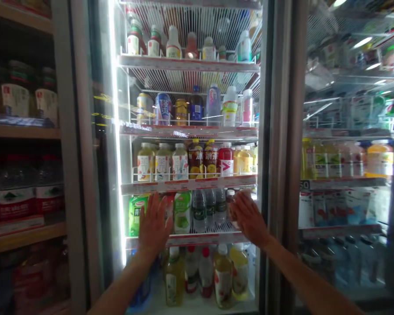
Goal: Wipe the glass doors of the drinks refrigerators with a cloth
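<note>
My left hand [154, 225] is raised in front of the fourth cooler shelf, its fingers spread and nothing in them. Behind it are a green carton [136, 218] and, just to its right, another green package [182, 212] with a white lower label. Farther right, my right hand [249, 216] reaches to the same shelf with its fingers stretched up and leftward, somewhat blurred. Nearest to it is a white-capped dark bottle [230, 199], partly covered by the fingers; whether they touch it I cannot tell. Clear water bottles [199, 212] stand between my hands.
Bottled drinks [180, 162] and cans [163, 107] line the shelves above, behind low wire rails. Larger bottles [223, 275] stand on the bottom level. A metal door frame [284, 131] rises at the right, and a bright light strip [117, 131] runs down the left.
</note>
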Demonstrator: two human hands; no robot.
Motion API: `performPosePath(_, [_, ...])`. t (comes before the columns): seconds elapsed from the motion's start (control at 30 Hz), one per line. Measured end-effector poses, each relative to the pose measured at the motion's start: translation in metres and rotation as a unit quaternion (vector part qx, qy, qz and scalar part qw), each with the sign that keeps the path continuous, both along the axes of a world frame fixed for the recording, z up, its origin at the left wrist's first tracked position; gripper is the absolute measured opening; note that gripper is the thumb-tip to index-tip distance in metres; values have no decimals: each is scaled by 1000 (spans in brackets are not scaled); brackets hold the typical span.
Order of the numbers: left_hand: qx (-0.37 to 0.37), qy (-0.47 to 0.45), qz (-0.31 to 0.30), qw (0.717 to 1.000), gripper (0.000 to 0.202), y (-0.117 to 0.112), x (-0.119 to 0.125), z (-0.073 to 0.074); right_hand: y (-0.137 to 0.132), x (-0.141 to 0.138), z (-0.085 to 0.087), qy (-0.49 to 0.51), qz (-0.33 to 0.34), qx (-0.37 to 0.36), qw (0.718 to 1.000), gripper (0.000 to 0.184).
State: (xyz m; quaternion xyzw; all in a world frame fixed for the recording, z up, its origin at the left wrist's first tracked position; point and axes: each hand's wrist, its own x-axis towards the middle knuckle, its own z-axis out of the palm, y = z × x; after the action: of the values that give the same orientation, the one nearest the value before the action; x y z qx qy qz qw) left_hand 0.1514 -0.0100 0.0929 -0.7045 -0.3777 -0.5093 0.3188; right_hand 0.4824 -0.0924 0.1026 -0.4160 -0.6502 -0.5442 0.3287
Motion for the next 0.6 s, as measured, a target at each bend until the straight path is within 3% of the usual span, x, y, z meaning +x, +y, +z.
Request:
performPosePath(0.17, [8,-9,8,1000,62,1,4,-3,9,-8,12,133,-12,125,983,61])
performPosePath(0.33, [3,-11,8,1000,66,2,5,-5,17,-35,15,6,44,5,999,56])
performPosePath(0.5, [21,-1,11,1000,69,2,6,-6,19,-31,31,148,7,122,981,56])
performPosePath(0.6, [20,-5,18,1000,70,2,6,-6,23,-50,27,98,32,81,991,57])
